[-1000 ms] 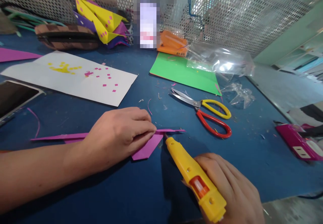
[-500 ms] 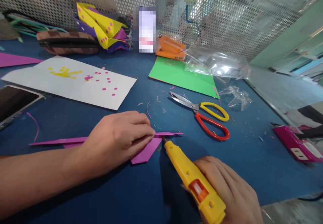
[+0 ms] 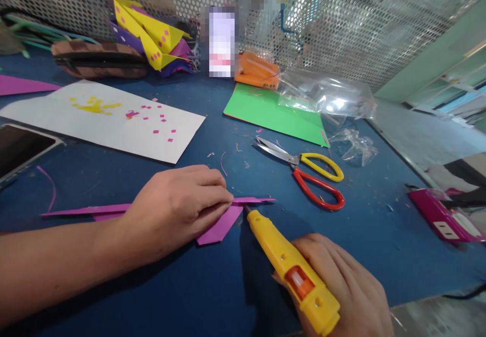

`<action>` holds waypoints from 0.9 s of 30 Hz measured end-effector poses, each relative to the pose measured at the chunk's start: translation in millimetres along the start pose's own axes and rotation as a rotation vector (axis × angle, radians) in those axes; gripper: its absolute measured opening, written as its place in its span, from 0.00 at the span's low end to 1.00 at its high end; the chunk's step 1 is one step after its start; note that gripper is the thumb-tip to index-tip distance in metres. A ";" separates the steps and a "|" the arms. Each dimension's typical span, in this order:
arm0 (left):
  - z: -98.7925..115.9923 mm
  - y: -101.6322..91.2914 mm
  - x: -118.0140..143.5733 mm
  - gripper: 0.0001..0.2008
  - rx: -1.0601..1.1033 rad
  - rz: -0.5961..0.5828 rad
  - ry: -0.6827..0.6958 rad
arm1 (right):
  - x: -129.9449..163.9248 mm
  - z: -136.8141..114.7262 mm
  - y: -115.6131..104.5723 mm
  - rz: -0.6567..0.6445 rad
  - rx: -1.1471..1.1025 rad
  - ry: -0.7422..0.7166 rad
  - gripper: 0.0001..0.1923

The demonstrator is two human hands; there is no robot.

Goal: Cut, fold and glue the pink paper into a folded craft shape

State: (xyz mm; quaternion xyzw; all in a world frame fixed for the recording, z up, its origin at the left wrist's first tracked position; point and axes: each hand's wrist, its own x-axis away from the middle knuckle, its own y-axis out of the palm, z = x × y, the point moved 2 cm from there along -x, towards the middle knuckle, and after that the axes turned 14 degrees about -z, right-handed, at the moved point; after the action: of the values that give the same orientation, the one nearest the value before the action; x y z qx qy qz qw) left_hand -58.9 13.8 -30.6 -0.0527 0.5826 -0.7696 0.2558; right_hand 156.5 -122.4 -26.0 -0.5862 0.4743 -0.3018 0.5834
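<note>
This looks like a paper-craft workstation in a workshop. A blue bench (image 3: 379,256) is backed by a perforated metal screen (image 3: 360,17), with pale green partitions off to the right. Craft materials lie all over it: a green card sheet (image 3: 266,111), a white sheet (image 3: 114,124) dotted with pink paper bits, folded yellow and purple paper planes (image 3: 152,35), scissors (image 3: 304,172), clear plastic bags (image 3: 326,96) and scattered paper trimmings.
</note>
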 end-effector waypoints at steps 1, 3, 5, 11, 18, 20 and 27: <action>0.1 0.1 0.1 0.14 0.001 0.000 0.000 | 0.1 -0.1 0.0 0.007 0.007 0.002 0.09; 0.3 0.2 0.3 0.14 0.002 -0.003 -0.002 | 0.1 -0.1 -0.2 0.006 0.006 0.007 0.09; 0.3 0.2 0.3 0.14 0.002 -0.005 -0.003 | -0.2 -0.2 -0.9 0.000 -0.001 0.010 0.10; 1.1 -0.4 1.3 0.12 -0.024 0.001 0.017 | -0.7 -1.6 -2.8 -0.024 -0.015 0.015 0.15; 3.9 -0.9 1.6 0.15 -0.156 -0.031 0.083 | 0.4 -4.3 -0.5 -0.019 0.018 0.035 0.12; 5.5 -1.6 0.7 0.15 -0.200 -0.041 0.122 | 1.6 -3.8 -0.5 -0.015 0.025 0.033 0.12; 11.4 1.7 1.7 0.11 -0.335 -0.179 0.213 | 9.2 0.4 0.4 -0.044 -0.049 0.018 0.12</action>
State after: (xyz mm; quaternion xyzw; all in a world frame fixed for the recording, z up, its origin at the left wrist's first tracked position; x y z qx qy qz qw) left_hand -55.4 2.8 -28.9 -0.0644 0.7192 -0.6829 0.1109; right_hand 160.1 -130.5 -28.3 -0.6078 0.4737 -0.3080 0.5580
